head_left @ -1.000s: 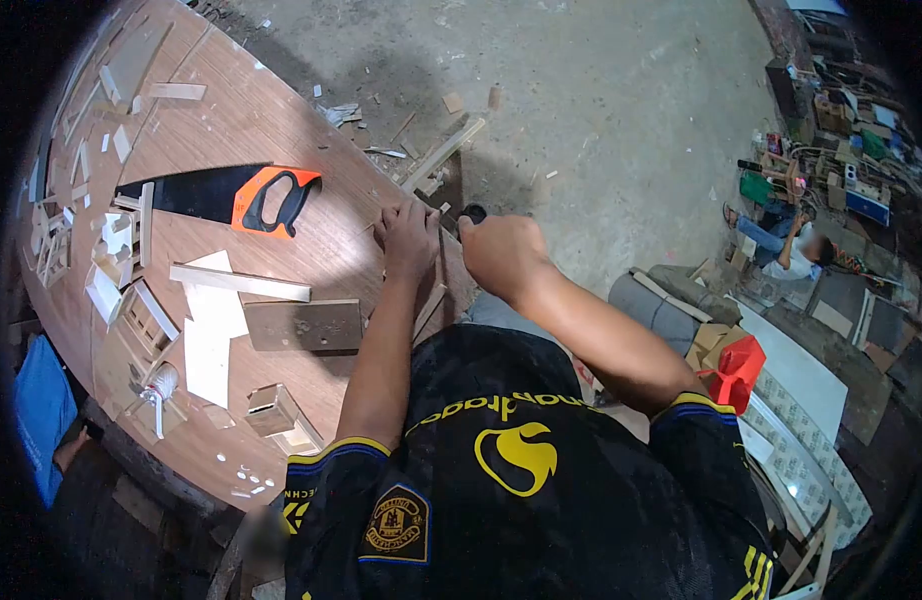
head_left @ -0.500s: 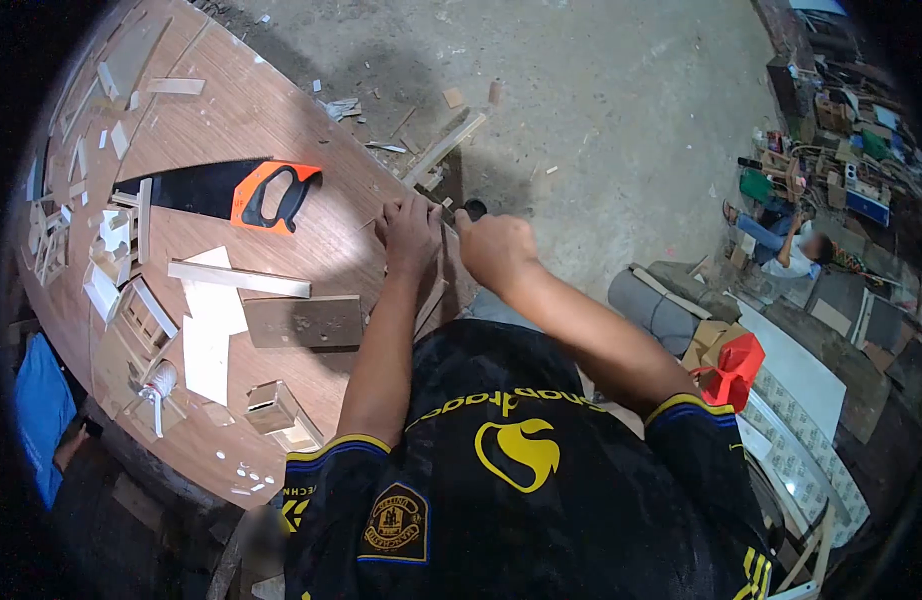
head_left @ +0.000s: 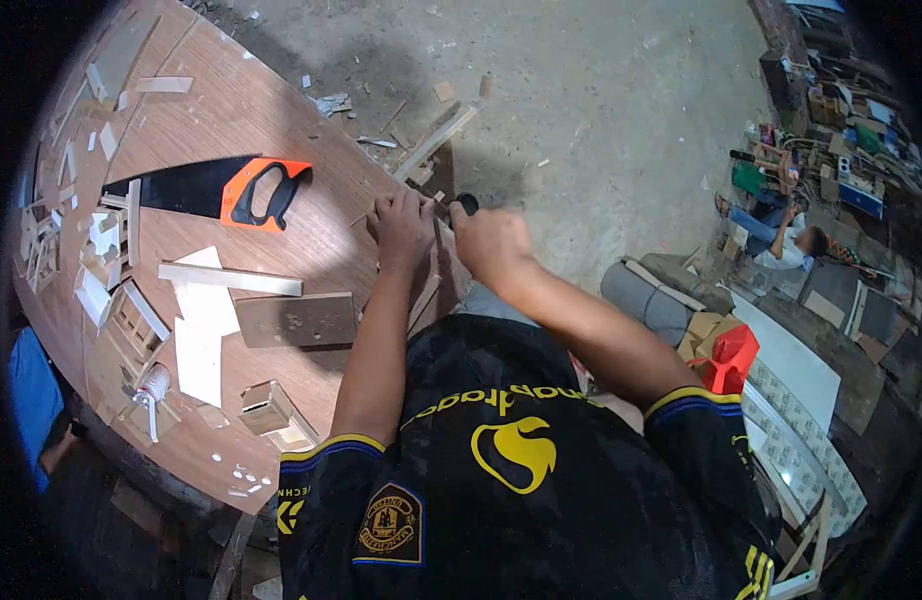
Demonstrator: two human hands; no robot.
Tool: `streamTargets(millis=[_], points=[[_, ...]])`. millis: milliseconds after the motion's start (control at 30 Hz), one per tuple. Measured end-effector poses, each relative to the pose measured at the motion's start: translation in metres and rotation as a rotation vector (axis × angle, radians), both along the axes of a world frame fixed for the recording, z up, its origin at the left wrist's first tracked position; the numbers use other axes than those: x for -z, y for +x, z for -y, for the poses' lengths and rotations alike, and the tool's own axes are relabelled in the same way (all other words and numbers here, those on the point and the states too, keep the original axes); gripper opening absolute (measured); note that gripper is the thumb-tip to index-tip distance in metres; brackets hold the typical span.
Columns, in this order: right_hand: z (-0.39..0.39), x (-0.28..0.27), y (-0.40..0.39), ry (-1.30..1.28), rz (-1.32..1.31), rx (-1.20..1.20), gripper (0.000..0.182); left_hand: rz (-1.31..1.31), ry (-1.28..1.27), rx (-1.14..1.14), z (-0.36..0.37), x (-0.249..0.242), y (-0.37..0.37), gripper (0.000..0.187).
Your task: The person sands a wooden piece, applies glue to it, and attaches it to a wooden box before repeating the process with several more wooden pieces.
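A: We've got a rough grey concrete floor point(head_left: 601, 100), a brown wood-grain table point(head_left: 331, 225) and a black yellow-lettered shirt point(head_left: 601, 500) reading "Snapdragon", partly folded away; badge point(head_left: 389, 522) says MANCHESTER. Orange-and-black handsaw point(head_left: 221, 192) on top.

B: Our right hand point(head_left: 496, 245) is closed round a dark round-ended object point(head_left: 468, 203), mostly hidden, by the table edge. Left hand point(head_left: 401, 230): fingers bent, hold unclear.

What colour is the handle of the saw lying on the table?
The saw handle is bright orange with black around the grip opening, clearest in the current head view.
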State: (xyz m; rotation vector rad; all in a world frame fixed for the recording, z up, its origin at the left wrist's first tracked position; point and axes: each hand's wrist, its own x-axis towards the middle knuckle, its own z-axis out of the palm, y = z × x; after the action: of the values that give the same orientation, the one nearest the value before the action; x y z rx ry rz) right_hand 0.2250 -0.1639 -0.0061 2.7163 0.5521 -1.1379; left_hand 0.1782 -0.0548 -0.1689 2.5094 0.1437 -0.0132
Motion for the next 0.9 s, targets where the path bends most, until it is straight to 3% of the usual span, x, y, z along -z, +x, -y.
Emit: streamTargets(millis=[100, 167, 367, 500, 567, 633, 733, 900], points=[[-0.004, -0.001, 0.004, 0.017, 0.01, 0.047, 0.025, 0.034, 0.034, -0.001, -0.001, 0.001, -0.001, 0.015], [-0.001, -0.031, 0.015, 0.003, -0.027, -0.09, 0.03, 0.016, 0.014, -0.005, -0.003, -0.005, 0.004, 0.015], [-0.005, 0.014, 0.009, 0.028, 0.01, -0.019, 0.031, 0.043, 0.01, -0.004, -0.001, -0.001, 0.002, 0.015], [-0.009, -0.035, 0.013, -0.004, -0.045, -0.063, 0.031, 0.001, 0.008, 0.001, 0.0, -0.004, -0.001, 0.015], [-0.004, 0.006, 0.002, 0.001, -0.026, 0.016, 0.031, -0.018, 0.008, -0.003, 0.002, -0.003, -0.002, 0.015], [-0.01, 0.008, 0.009, 0.02, -0.001, 0.089, 0.031, -0.03, 0.021, -0.013, -0.001, -0.004, 0.002, 0.016], [-0.006, -0.024, 0.025, 0.024, -0.086, -0.056, 0.035, 0.025, -0.015, 0.007, -0.002, -0.004, 0.004, 0.015], [-0.009, -0.005, 0.017, -0.012, -0.083, 0.032, 0.035, 0.05, 0.041, -0.007, 0.0, -0.003, 0.001, 0.015]])
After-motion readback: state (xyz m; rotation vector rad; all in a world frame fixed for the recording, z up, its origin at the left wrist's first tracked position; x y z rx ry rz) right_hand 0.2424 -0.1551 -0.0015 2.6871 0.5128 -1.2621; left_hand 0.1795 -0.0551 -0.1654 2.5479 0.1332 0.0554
